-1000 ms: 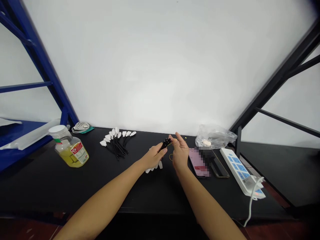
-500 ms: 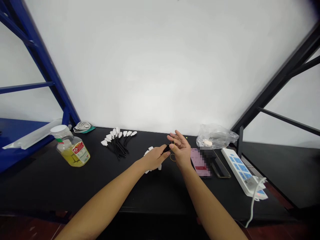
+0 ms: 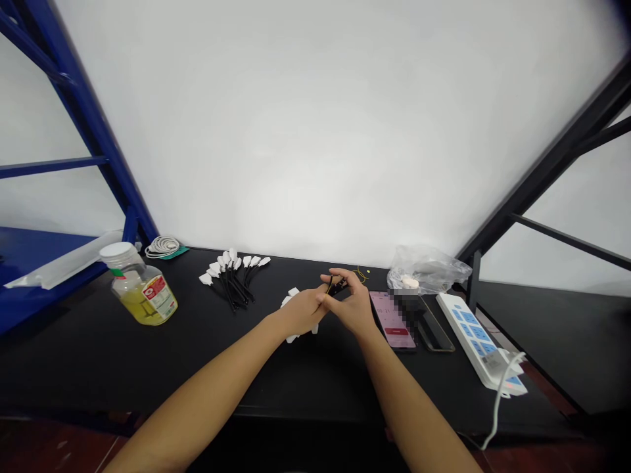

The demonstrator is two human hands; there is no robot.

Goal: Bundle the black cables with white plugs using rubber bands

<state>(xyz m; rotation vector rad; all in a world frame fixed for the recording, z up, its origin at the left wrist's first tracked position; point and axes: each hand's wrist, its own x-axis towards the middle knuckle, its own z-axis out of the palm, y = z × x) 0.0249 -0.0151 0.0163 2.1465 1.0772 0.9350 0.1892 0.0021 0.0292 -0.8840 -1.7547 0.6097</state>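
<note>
Left hand (image 3: 300, 312) and right hand (image 3: 352, 310) are closing together, fingers (image 3: 340, 276) clamping a black cable end (image 3: 336, 286), which is risking dropping onto the white plugs (image 3: 292, 292) if the pinch loosens.

Hands: our left hand (image 3: 300, 313) and right hand (image 3: 352, 309) meet above the counter (image 3: 148, 374), both pinching a small black part (image 3: 336, 286).
Wire: a thin yellow wire (image 3: 361, 274) curves just beyond our right hand.
Under our left hand: white plug pieces (image 3: 294, 292).
Far edge: black cables with white plugs (image 3: 229, 279) lie fanned out, near a coiled white cable (image 3: 162, 247).
Left side: a lidded jar of yellow liquid (image 3: 140, 293).
Right side: a pink-screened phone (image 3: 392, 320), a dark phone (image 3: 436, 333), a clear plastic bag (image 3: 426, 270) and a white power strip (image 3: 466, 338).
</note>
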